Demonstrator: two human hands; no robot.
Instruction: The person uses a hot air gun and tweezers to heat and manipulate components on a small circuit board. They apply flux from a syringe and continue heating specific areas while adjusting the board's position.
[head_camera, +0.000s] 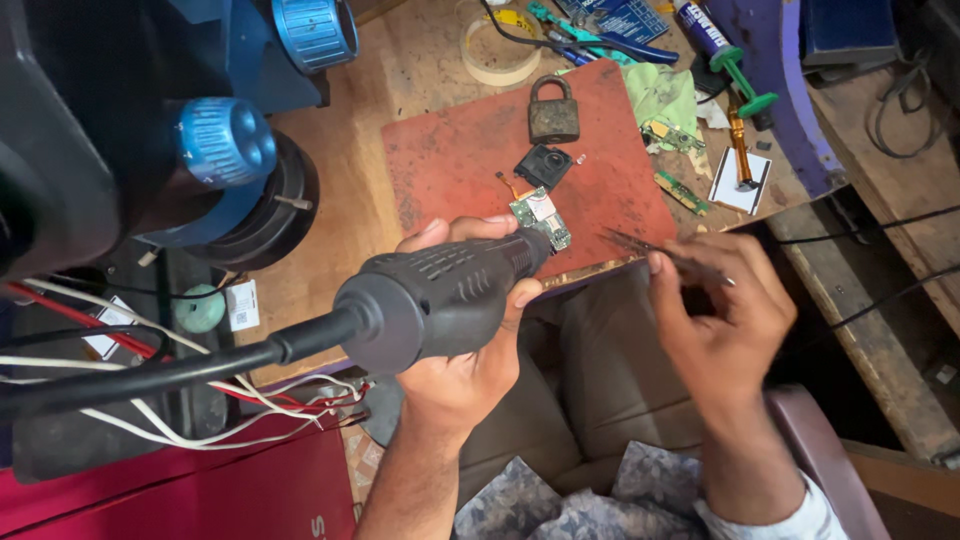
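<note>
At frame centre, the left hand (470, 340) grips a black hot-air handpiece (440, 295) aimed at a small circuit board (541, 217) on the red mat (450, 150), while the right hand (715, 315) pinches tweezers (650, 248) poised beside it.

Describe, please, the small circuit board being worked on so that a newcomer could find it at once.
Find the red mat on the wooden workbench. At its near edge, just past the nozzle of the black hot-air gun, lies the small circuit board. Unlike the rusty padlock and black square part behind it, it is green with a pale patch.
</note>
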